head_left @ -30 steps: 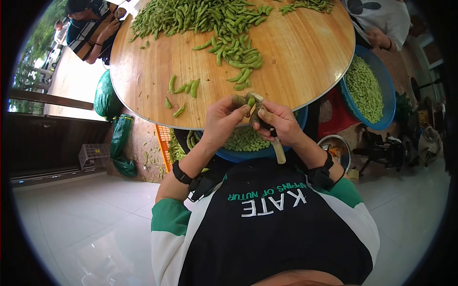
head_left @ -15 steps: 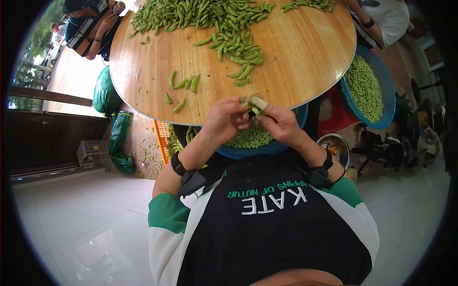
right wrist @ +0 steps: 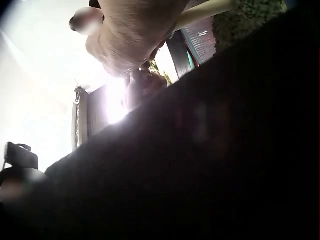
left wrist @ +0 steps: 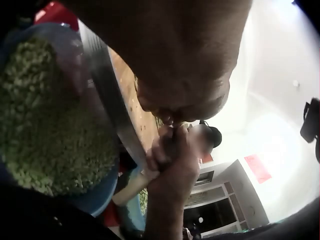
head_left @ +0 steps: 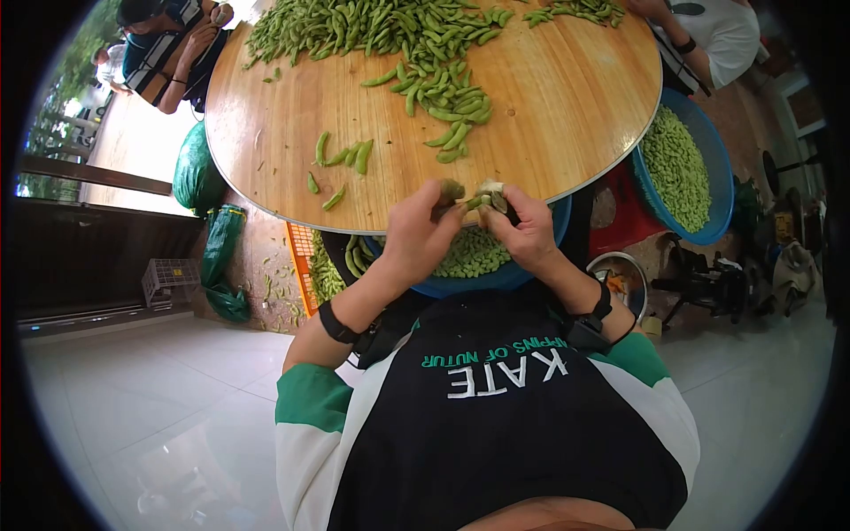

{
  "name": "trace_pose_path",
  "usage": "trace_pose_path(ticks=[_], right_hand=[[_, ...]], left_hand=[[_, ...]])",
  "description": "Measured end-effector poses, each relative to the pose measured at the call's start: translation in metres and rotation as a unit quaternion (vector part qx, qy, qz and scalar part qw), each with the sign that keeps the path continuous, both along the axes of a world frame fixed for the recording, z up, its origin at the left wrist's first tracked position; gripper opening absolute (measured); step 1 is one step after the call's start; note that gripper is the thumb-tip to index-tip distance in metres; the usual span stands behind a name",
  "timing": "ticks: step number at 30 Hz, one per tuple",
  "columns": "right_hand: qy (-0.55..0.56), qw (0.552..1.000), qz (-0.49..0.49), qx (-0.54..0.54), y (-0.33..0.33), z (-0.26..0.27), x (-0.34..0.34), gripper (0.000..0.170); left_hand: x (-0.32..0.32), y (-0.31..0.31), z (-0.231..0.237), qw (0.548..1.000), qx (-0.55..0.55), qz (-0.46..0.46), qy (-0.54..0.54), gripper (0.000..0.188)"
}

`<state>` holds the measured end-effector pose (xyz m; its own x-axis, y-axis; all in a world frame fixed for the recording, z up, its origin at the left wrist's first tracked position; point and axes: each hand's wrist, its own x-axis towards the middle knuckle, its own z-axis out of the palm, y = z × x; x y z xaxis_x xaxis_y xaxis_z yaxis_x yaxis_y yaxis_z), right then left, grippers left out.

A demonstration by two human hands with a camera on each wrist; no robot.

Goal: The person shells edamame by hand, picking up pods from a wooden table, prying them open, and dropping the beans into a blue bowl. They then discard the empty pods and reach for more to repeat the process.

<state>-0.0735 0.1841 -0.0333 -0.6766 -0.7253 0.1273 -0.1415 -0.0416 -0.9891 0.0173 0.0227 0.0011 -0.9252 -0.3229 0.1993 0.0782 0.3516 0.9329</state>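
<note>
Pinching a pod (head_left: pixel 476 203) in the right hand (head_left: pixel 526 232), near a left hand (head_left: pixel 420 232) with hard-to-tell grip at nine o'clock, with many beans (head_left: pixel 469 255) done at six and a big pile of pods (head_left: pixel 350 31) left at eleven.

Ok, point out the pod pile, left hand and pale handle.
Pod pile (head_left: pixel 376 35), head view: middle of heap.
Left hand (head_left: pixel 419 228), head view: back of hand.
Pale handle (left wrist: pixel 132 189), left wrist view: exposed length.
</note>
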Motion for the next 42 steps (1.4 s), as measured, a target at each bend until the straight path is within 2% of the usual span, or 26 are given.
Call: trace_pose_path(ticks=[1, 2, 4, 5, 7, 8, 10, 11, 12, 13, 14, 16, 17, 19, 21, 22, 23, 24, 25, 26, 27, 28, 30, 34, 38, 42], right_hand=[[0.001, 1.0, 0.0, -0.001, 0.002, 0.0, -0.002, 0.022], [0.019, 1.0, 0.014, 0.002, 0.003, 0.0, -0.004, 0.021], [0.037, 0.999, 0.025, 0.003, 0.003, 0.001, -0.005, 0.02], [0.075, 0.996, 0.051, 0.017, 0.004, 0.003, -0.005, 0.019], [0.112, 0.99, 0.076, 0.033, 0.007, 0.007, -0.004, 0.018], [0.122, 0.988, 0.082, 0.049, 0.009, 0.009, -0.005, 0.023], [0.14, 0.982, 0.096, 0.082, 0.012, 0.012, -0.005, 0.033], [0.14, 0.982, 0.094, 0.083, 0.012, 0.012, -0.004, 0.033], [0.089, 0.993, 0.068, 0.04, 0.01, 0.013, -0.004, 0.032], [0.037, 0.998, 0.041, -0.003, 0.011, 0.014, -0.004, 0.031], [0.038, 0.999, 0.036, -0.001, 0.014, 0.016, -0.006, 0.031], [-0.135, 0.989, 0.053, 0.012, 0.019, 0.02, -0.011, 0.019], [-0.135, 0.989, 0.052, 0.012, 0.019, 0.017, -0.012, 0.019], [-0.212, 0.975, 0.06, -0.032, 0.017, 0.011, -0.017, 0.018], [-0.238, 0.969, 0.048, -0.051, 0.011, 0.012, -0.021, 0.024], [-0.265, 0.961, 0.039, -0.067, 0.009, 0.013, -0.022, 0.032], [-0.265, 0.961, 0.038, -0.066, 0.006, 0.015, -0.022, 0.032], [-0.306, 0.946, 0.053, -0.095, 0.003, 0.018, -0.022, 0.032], [-0.347, 0.927, 0.067, -0.124, 0.001, 0.019, -0.021, 0.032], [-0.349, 0.927, 0.067, -0.122, 0.001, 0.018, -0.021, 0.032], [-0.37, 0.913, 0.096, -0.141, 0.001, 0.017, -0.021, 0.033], [-0.39, 0.898, 0.126, -0.16, 0.001, 0.016, -0.022, 0.034], [-0.398, 0.894, 0.134, -0.159, 0.0, 0.018, -0.021, 0.035], [-0.402, 0.891, 0.139, -0.161, 0.0, 0.022, -0.017, 0.037], [-0.411, 0.884, 0.146, -0.167, 0.0, 0.028, -0.015, 0.039], [-0.39, 0.902, 0.116, -0.143, -0.002, 0.033, -0.01, 0.037]], left_hand=[[0.003, -0.004, 0.007, 0.987, -0.15, 0.03, 0.046, 0.007], [0.004, -0.014, 0.009, 0.987, -0.151, 0.03, 0.047, 0.007], [0.001, -0.04, 0.014, 0.919, -0.376, 0.109, 0.03, 0.008], [-0.004, -0.047, 0.017, 0.919, -0.378, 0.108, 0.031, 0.008], [-0.016, -0.055, 0.021, 0.854, -0.496, 0.147, 0.043, 0.009], [-0.025, -0.056, 0.017, 0.854, -0.497, 0.146, 0.044, 0.009], [-0.046, -0.051, -0.001, 0.938, -0.335, 0.078, 0.03, 0.009], [-0.056, -0.047, -0.008, 0.935, -0.35, 0.063, 0.021, 0.014], [-0.067, -0.044, -0.015, 0.935, -0.349, 0.06, 0.024, 0.014], [-0.077, -0.041, -0.021, 0.922, -0.382, 0.069, -0.003, 0.015], [-0.084, -0.039, -0.026, 0.907, -0.413, 0.078, -0.029, 0.015], [-0.088, -0.038, -0.026, 0.909, -0.409, 0.078, -0.026, 0.016], [-0.088, -0.038, -0.025, 0.916, -0.394, 0.077, -0.021, 0.016], [-0.086, -0.038, -0.019, 0.922, -0.379, 0.075, -0.015, 0.016], [-0.077, -0.035, -0.01, 0.968, -0.245, 0.055, -0.006, 0.013], [-0.072, -0.03, -0.005, 0.968, -0.245, 0.053, -0.007, 0.013], [-0.066, -0.025, 0.001, 0.998, -0.054, 0.011, -0.044, 0.013], [-0.061, -0.022, 0.005, 0.987, 0.139, -0.032, -0.08, 0.013], [-0.056, -0.019, 0.007, 0.986, 0.14, -0.031, -0.081, 0.013], [-0.051, -0.017, 0.008, 0.976, 0.188, -0.049, -0.103, 0.013], [-0.048, -0.016, 0.008, 0.962, 0.236, -0.066, -0.123, 0.013], [-0.046, -0.017, 0.005, 0.962, 0.237, -0.064, -0.122, 0.013], [-0.044, -0.02, 0.0, 0.941, 0.296, -0.076, -0.143, 0.012], [-0.036, -0.018, 0.005, 0.946, 0.275, -0.07, -0.157, 0.012], [-0.03, -0.018, 0.001, 0.961, 0.241, -0.086, -0.107, 0.014], [-0.028, -0.015, 0.001, 0.981, 0.164, -0.091, -0.047, 0.017]])
